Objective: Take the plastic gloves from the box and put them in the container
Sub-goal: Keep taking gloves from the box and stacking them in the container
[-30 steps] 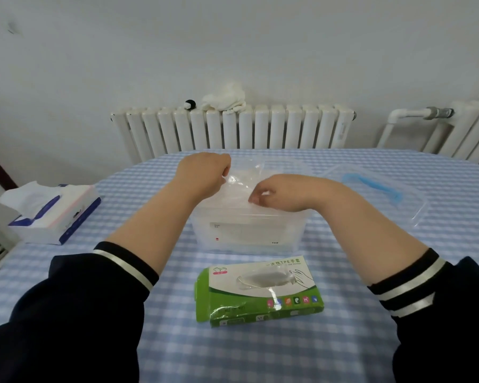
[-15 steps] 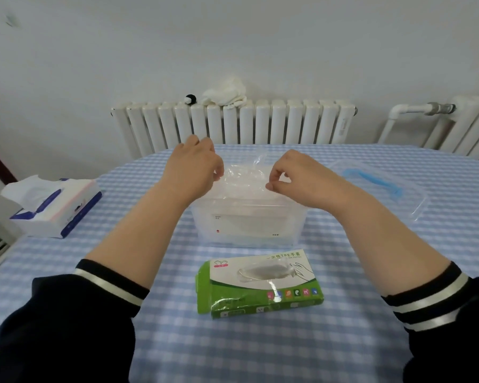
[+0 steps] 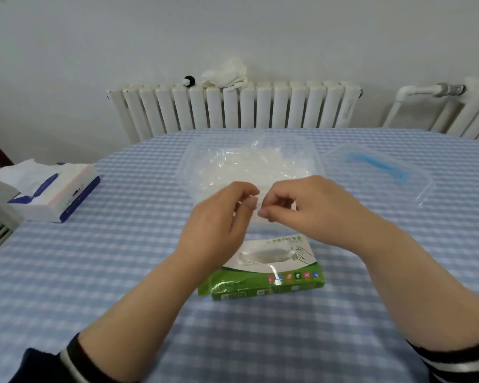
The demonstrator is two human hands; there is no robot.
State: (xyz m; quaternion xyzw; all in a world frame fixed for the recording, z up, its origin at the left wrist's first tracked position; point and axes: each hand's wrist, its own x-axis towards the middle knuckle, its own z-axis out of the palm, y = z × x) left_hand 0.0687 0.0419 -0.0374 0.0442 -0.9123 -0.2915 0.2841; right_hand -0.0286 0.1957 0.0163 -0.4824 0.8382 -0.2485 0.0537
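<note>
Head view: both hands' fingers curled, empty, above the glove box.

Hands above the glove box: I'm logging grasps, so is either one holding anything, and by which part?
It cannot be told. The left hand and right hand have curled fingertips close together above the green glove box, but no glove film shows between them.

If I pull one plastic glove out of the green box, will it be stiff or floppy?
Probably floppy: the plastic gloves in the container lie crumpled. Likely very light and clingy, being thin clear film. The green box may lift with it.
</note>
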